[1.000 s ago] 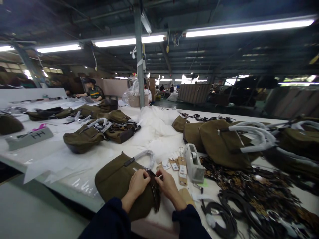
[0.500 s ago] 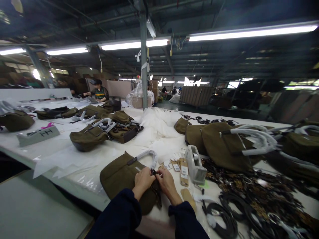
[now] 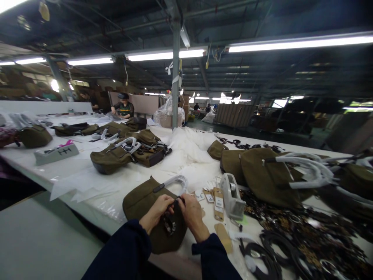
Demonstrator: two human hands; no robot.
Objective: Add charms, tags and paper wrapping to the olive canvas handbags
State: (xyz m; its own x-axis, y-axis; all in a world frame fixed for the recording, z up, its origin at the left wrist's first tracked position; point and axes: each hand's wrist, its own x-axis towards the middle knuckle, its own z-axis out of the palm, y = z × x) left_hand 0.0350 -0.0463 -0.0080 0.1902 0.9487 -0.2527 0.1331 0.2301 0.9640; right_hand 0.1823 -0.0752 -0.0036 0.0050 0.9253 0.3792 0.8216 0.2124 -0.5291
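An olive-green handbag (image 3: 138, 200) lies in front of me on the white table, its handle (image 3: 182, 179) wrapped in white padding. Over the bag, my left hand (image 3: 161, 208) has its fingers pinched on a dark strap piece (image 3: 175, 201). My right hand (image 3: 190, 212) grips the same piece from the other side, close to the handle's base. Below the fingers a dark, patterned dangling part (image 3: 169, 225) with shiny bits hangs against the bag. Exactly how the strap piece joins the bag is hidden by the fingers.
Right of the bag stand a grey tape dispenser (image 3: 232, 196) and cardboard tags (image 3: 218, 204). Beyond lie coiled black straps (image 3: 275, 243), a heap of dark chains (image 3: 314, 229) and more olive bags (image 3: 262, 175). White tissue sheets (image 3: 189, 149) cover the table's middle. A co-worker (image 3: 123, 107) sits far left.
Both hands have shifted slightly on the bag, and the dangling part now hangs between them instead of at the bag's right edge. The whole view has swung a little left.
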